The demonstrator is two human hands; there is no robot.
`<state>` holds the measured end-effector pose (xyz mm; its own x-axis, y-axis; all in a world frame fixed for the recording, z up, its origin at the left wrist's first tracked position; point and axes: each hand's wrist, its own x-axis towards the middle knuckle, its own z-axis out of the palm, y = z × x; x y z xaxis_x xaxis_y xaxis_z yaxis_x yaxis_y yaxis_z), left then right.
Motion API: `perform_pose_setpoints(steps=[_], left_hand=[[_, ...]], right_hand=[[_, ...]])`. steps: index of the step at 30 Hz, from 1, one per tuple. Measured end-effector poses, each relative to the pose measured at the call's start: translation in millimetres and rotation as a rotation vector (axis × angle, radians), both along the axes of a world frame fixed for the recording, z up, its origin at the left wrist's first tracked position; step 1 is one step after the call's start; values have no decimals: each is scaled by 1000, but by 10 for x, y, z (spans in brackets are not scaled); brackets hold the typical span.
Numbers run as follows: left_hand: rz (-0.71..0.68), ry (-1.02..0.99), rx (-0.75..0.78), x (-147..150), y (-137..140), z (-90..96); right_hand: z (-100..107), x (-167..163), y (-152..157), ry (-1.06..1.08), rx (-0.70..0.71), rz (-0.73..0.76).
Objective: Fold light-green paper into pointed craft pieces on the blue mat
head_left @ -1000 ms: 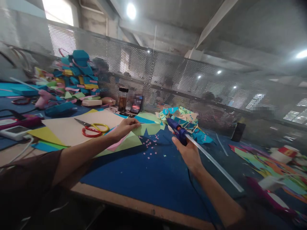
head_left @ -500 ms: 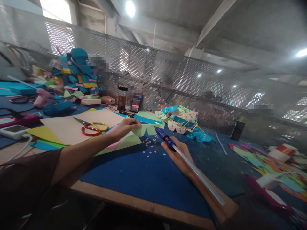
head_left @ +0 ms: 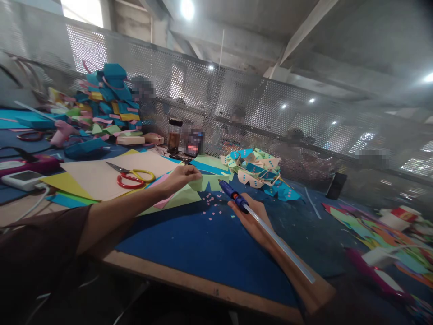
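My right hand [head_left: 252, 214] is wrapped round a blue hot glue gun [head_left: 233, 193]; a long clear glue stick [head_left: 280, 243] runs out of its back toward me. Its nozzle points away, close to the right part of a notched light-green paper piece [head_left: 216, 181]. At that piece's left end, my left hand [head_left: 184, 176] has its fingers pinched together on the paper. Small pink paper squares [head_left: 211, 201] lie scattered on the blue table mat [head_left: 203, 248] just below. Whether the nozzle touches the paper, I cannot tell.
Scissors [head_left: 130, 176] with red and yellow handles lie on paper sheets [head_left: 91, 174] at left. Behind stand a jar [head_left: 174, 135] and a phone [head_left: 194, 142]. A pile of dotted paper pieces [head_left: 260, 169] is at centre right, a pink glue gun [head_left: 62, 132] at far left.
The whole view has shifted slightly to the right. Both hands keep nearly the same pose, with the glue gun still beside the green paper.
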<state>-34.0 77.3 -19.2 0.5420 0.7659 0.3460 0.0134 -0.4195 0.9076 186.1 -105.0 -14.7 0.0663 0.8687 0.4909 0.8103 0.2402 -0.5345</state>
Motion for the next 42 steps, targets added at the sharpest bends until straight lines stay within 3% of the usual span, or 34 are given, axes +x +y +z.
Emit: perform_pose_setpoints(steps=[42], left_hand=[[40,78,93,-1,-5,-23]], right_hand=[[-93,67,51,-76,-34,-66]])
